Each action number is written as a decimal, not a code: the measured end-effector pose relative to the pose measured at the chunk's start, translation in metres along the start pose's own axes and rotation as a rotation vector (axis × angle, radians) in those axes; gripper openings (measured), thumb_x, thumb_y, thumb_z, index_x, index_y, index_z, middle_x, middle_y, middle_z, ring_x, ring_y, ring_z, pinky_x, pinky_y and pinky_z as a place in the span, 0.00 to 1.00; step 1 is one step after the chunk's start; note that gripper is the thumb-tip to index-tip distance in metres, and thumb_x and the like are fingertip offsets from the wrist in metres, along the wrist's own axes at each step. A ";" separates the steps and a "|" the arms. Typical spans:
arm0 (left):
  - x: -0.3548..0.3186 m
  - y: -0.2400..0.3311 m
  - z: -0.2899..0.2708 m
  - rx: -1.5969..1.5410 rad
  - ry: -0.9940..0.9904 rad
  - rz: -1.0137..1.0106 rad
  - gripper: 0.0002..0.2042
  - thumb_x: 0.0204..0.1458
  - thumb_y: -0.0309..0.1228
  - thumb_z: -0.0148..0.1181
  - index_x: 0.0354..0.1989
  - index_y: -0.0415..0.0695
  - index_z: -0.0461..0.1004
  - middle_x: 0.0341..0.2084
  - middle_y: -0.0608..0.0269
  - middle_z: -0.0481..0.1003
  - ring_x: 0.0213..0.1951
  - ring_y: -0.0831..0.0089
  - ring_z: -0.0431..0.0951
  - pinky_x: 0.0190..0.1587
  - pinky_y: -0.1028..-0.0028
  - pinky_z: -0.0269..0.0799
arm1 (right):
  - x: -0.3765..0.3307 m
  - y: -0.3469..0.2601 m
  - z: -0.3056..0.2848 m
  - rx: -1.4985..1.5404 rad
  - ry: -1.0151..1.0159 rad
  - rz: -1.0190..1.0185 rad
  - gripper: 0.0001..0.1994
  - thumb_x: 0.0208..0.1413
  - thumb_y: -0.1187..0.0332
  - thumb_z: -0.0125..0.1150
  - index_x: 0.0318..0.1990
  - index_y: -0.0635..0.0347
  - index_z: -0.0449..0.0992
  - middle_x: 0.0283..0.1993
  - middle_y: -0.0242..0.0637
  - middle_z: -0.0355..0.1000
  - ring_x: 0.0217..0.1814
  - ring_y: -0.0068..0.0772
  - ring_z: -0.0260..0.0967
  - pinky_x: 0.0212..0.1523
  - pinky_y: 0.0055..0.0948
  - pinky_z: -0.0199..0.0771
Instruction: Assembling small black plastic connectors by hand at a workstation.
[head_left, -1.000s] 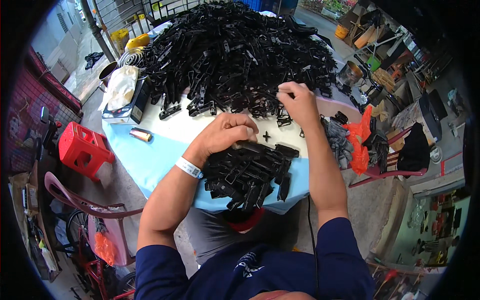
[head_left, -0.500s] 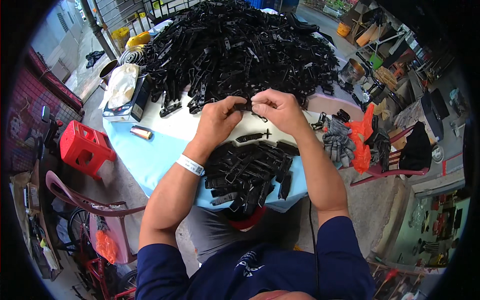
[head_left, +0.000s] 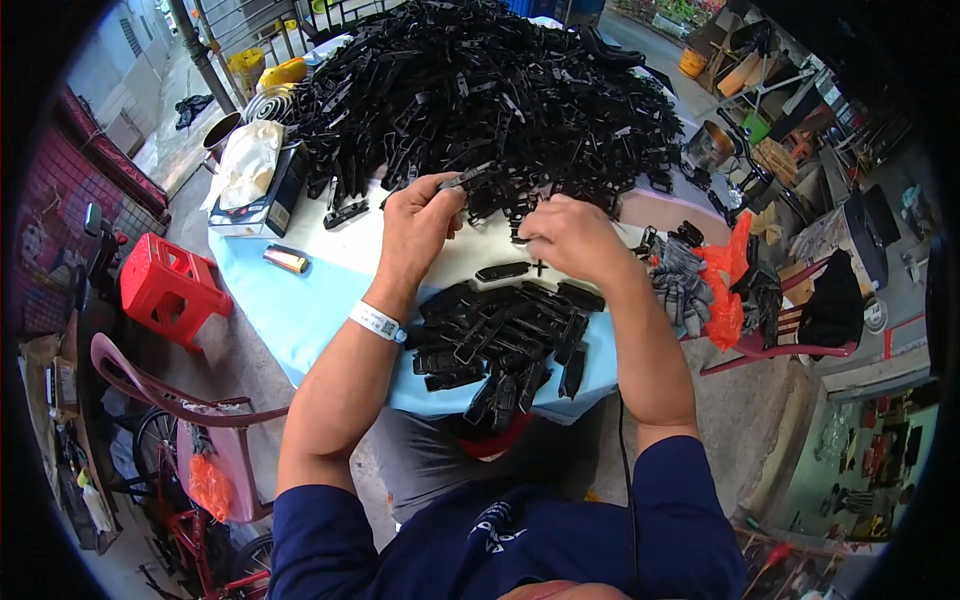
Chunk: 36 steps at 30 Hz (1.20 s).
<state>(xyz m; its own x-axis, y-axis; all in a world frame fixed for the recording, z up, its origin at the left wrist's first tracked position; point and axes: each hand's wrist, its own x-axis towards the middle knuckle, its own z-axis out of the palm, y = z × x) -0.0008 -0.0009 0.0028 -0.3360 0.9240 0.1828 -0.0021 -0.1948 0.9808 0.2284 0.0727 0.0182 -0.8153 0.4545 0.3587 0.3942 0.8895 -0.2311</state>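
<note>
My left hand [head_left: 420, 222] pinches a slim black plastic part [head_left: 468, 176] between thumb and fingers, its end jutting toward the big heap of similar black parts [head_left: 480, 90]. To the right, my right hand [head_left: 578, 238] is closed with curled fingers low over the table, beside small black pieces [head_left: 518, 222] at the heap's near edge. Its fingertips are partly hidden, so what they grip cannot be made out. Between my forearms lies a smaller pile of long black parts [head_left: 500, 340]. Just beyond that pile, a single black part [head_left: 503, 272] rests beside a small black cross-shaped piece [head_left: 540, 268].
On the table's left stand a box [head_left: 262, 205] with a pale cloth on top and a small battery-like cylinder [head_left: 287, 259]. Grey gloves [head_left: 680, 285] and an orange plastic bag [head_left: 725, 280] lie right. A red stool [head_left: 175, 290] and a pink chair [head_left: 190, 410] stand left.
My hands were together at the heap's near edge and have moved apart. The left has shifted slightly left with the black part showing; the right has come nearer to me, its fingers curled downward.
</note>
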 end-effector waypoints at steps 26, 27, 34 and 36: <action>-0.008 0.001 0.011 0.071 -0.235 0.045 0.14 0.61 0.28 0.56 0.49 0.34 0.80 0.28 0.66 0.79 0.27 0.81 0.76 0.32 0.79 0.74 | 0.023 -0.026 0.017 1.062 0.566 0.450 0.07 0.59 0.74 0.68 0.42 0.66 0.77 0.34 0.38 0.79 0.32 0.25 0.79 0.34 0.24 0.84; -0.008 0.003 0.013 0.064 -0.215 0.041 0.13 0.61 0.28 0.56 0.48 0.34 0.80 0.28 0.66 0.79 0.26 0.81 0.75 0.32 0.79 0.73 | 0.022 -0.025 0.018 1.048 0.573 0.449 0.07 0.59 0.75 0.68 0.41 0.66 0.77 0.33 0.38 0.79 0.31 0.24 0.79 0.33 0.24 0.83; -0.012 0.008 0.014 0.175 -0.148 -0.009 0.15 0.58 0.31 0.59 0.48 0.33 0.81 0.24 0.66 0.78 0.25 0.82 0.75 0.28 0.79 0.70 | 0.027 -0.036 0.030 0.969 0.489 0.425 0.04 0.57 0.76 0.69 0.37 0.65 0.78 0.30 0.32 0.79 0.31 0.16 0.75 0.32 0.20 0.76; -0.010 0.004 0.013 0.095 -0.127 -0.021 0.18 0.59 0.30 0.58 0.55 0.33 0.77 0.23 0.65 0.77 0.23 0.83 0.74 0.26 0.80 0.69 | 0.024 -0.036 0.028 0.884 0.465 0.409 0.05 0.57 0.74 0.69 0.39 0.65 0.80 0.31 0.32 0.80 0.33 0.17 0.76 0.35 0.20 0.76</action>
<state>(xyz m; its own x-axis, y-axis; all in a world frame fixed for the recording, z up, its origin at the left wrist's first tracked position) 0.0149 -0.0068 0.0056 -0.2150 0.9628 0.1636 0.0837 -0.1488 0.9853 0.1829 0.0500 0.0097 -0.3770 0.8484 0.3715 0.0026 0.4021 -0.9156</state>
